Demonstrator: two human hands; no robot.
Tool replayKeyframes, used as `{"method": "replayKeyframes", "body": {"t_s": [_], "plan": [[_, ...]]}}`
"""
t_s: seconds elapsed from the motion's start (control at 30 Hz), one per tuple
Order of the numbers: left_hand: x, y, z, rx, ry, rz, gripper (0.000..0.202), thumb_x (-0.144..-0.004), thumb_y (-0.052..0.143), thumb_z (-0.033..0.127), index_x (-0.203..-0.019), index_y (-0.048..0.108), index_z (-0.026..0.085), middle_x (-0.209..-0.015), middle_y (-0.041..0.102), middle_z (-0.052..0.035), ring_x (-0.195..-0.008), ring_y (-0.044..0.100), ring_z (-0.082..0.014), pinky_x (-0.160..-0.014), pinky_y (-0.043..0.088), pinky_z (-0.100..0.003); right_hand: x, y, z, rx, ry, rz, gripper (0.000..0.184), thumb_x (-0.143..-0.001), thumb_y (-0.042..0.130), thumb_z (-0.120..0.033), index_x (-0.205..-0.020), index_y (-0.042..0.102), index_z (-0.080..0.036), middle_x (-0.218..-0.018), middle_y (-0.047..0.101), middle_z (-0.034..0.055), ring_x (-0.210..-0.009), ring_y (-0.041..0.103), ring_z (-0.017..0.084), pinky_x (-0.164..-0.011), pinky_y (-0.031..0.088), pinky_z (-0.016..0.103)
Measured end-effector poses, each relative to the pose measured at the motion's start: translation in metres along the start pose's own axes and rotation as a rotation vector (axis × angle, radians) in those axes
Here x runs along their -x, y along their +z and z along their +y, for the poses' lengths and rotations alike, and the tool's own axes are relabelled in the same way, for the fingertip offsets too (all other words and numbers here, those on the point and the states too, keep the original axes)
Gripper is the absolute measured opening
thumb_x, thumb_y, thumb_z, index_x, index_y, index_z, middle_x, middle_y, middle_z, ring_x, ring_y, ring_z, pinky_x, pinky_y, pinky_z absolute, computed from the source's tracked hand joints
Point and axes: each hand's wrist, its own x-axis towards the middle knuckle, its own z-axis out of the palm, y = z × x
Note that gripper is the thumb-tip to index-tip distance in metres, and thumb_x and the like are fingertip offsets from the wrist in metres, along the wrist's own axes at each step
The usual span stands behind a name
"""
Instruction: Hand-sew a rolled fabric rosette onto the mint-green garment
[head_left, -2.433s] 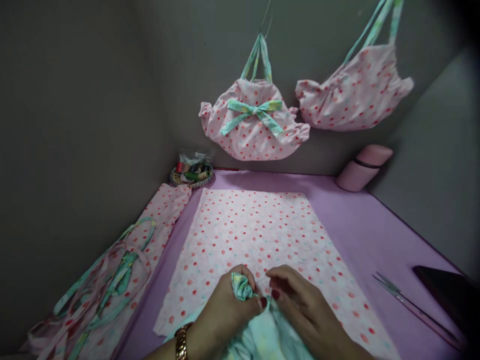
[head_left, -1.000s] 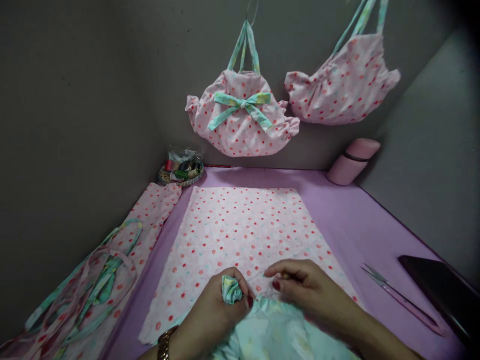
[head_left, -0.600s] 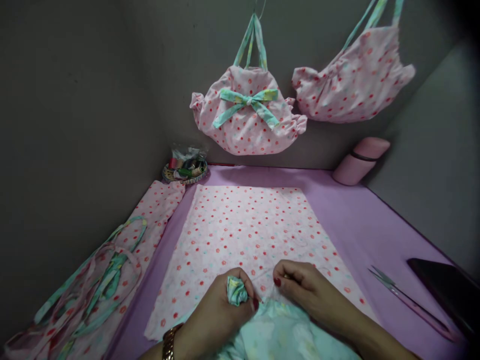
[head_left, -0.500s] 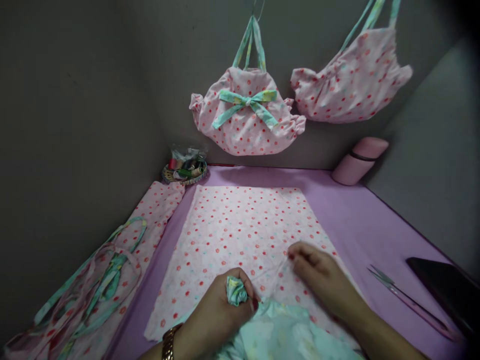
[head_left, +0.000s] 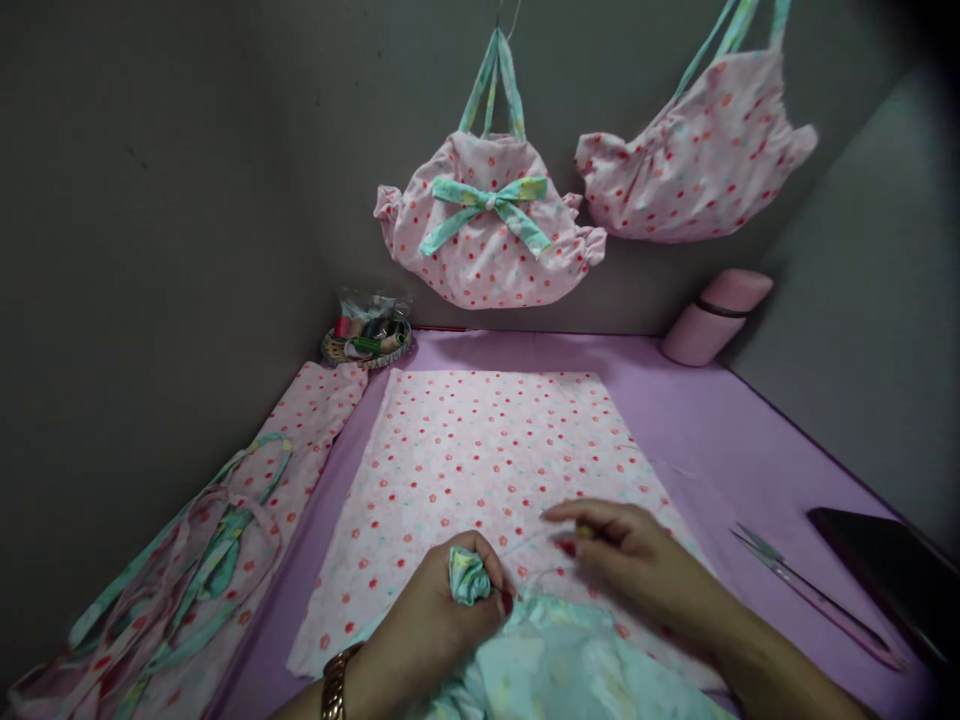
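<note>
My left hand (head_left: 457, 600) is closed around bunched mint-green fabric (head_left: 570, 650) with pale yellow patches. A gathered tuft of it pokes out above the fist, and the rest spreads over the near edge of the work surface. Thumb and index of this hand pinch the fabric's edge. To the right, my right hand (head_left: 619, 545) hovers above a pink dotted cloth (head_left: 487, 440), its index finger stretched out and thumb apart. A thin pale thread (head_left: 541, 575) loops between the two hands. Whether a needle is there cannot be made out.
Pink scissors (head_left: 817, 598) lie at right beside a dark flat object (head_left: 877, 560). A pink bottle (head_left: 716, 318) stands at the back, and a thread basket (head_left: 367, 343) at back left. Fabric strips (head_left: 217, 540) lie on folded cloth at left. Two dotted bags (head_left: 491, 225) hang above.
My right hand has come lower and a little left, its pinched fingers now spread apart. The thread has gone from drawn up to slack. My left hand keeps its hold on the fabric.
</note>
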Motion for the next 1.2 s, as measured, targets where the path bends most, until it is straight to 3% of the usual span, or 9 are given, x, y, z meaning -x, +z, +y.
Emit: {"method": "replayKeyframes", "body": {"t_s": [0.07,0.17,0.33,0.5,0.63,0.93,1.03,1.13,1.2], "plan": [[0.000,0.000,0.001,0.007,-0.008,0.002,0.016,-0.065,0.062,0.009,-0.069,0.049,0.016,-0.068,0.058,-0.0002,-0.059,0.045,-0.0094,-0.056,0.033,-0.022,0.003,0.016,-0.005,0.136,-0.041,-0.254,0.024,-0.075,0.055,-0.013,-0.093,0.069,-0.021,-0.075,0.065,0.0005,-0.064,0.055,0.014,-0.057,0.041,0.024],[0.001,0.001,0.002,0.045,-0.016,-0.006,0.016,-0.065,0.063,0.010,-0.068,0.048,0.016,-0.068,0.057,0.0000,-0.059,0.044,-0.0091,-0.056,0.032,-0.022,0.003,0.017,-0.006,0.218,-0.089,-0.297,0.025,-0.069,0.051,-0.003,-0.074,0.069,-0.019,-0.070,0.065,-0.0010,-0.068,0.055,0.014,-0.063,0.039,0.024],[0.000,0.002,0.001,0.038,-0.018,-0.005,0.018,-0.065,0.066,0.015,-0.067,0.048,0.016,-0.066,0.057,0.0003,-0.056,0.043,-0.0087,-0.054,0.031,-0.022,-0.006,-0.005,0.007,0.062,-0.005,-0.084,0.010,-0.076,0.056,-0.020,-0.068,0.060,-0.016,-0.055,0.050,-0.0041,-0.048,0.040,0.009,-0.045,0.029,0.019],[0.001,0.001,0.000,0.053,-0.024,-0.011,0.018,-0.065,0.066,0.014,-0.068,0.048,0.017,-0.069,0.059,-0.0003,-0.058,0.045,-0.0093,-0.055,0.032,-0.022,-0.017,-0.028,0.023,-0.103,-0.022,0.337,0.017,-0.082,0.053,-0.036,-0.081,0.051,-0.020,-0.050,0.033,-0.0095,-0.040,0.025,0.007,-0.038,0.019,0.019],[0.001,-0.001,-0.001,0.042,-0.031,-0.006,0.018,-0.064,0.066,0.012,-0.068,0.048,0.017,-0.069,0.060,-0.0004,-0.058,0.046,-0.0093,-0.055,0.033,-0.022,-0.022,-0.042,0.031,-0.174,-0.045,0.587,0.021,-0.076,0.058,-0.041,-0.076,0.048,-0.022,-0.050,0.030,-0.0101,-0.037,0.022,0.007,-0.035,0.018,0.020],[0.002,0.000,-0.001,0.038,-0.027,-0.002,0.018,-0.065,0.065,0.011,-0.069,0.048,0.016,-0.069,0.061,-0.0010,-0.058,0.046,-0.0088,-0.055,0.033,-0.021,-0.014,-0.054,0.022,0.106,-0.082,0.707,0.012,-0.072,0.063,-0.029,-0.081,0.060,-0.021,-0.060,0.047,-0.0036,-0.048,0.037,0.012,-0.044,0.027,0.024],[0.002,0.001,-0.001,0.044,-0.018,0.018,0.017,-0.066,0.065,0.013,-0.070,0.048,0.016,-0.070,0.062,-0.0021,-0.058,0.046,-0.0090,-0.055,0.034,-0.021,-0.001,-0.034,0.008,0.223,-0.100,0.530,0.024,-0.072,0.064,-0.024,-0.096,0.063,-0.023,-0.057,0.044,-0.0058,-0.049,0.038,0.012,-0.047,0.028,0.023],[0.001,0.001,0.000,0.059,-0.008,0.023,0.020,-0.065,0.067,0.013,-0.068,0.048,0.016,-0.068,0.061,-0.0011,-0.056,0.045,-0.0083,-0.053,0.033,-0.021,0.009,-0.006,-0.002,0.292,-0.073,-0.055,0.014,-0.073,0.061,-0.019,-0.087,0.065,-0.021,-0.053,0.043,-0.0066,-0.047,0.037,0.010,-0.045,0.028,0.021],[0.001,0.002,0.000,0.068,-0.004,0.040,0.020,-0.065,0.066,0.014,-0.068,0.047,0.016,-0.066,0.060,-0.0001,-0.054,0.044,-0.0079,-0.052,0.032,-0.020,0.012,0.008,-0.006,0.354,-0.066,-0.303,0.007,-0.071,0.060,-0.013,-0.071,0.065,-0.018,-0.054,0.047,-0.0056,-0.050,0.039,0.009,-0.047,0.028,0.020]]}}
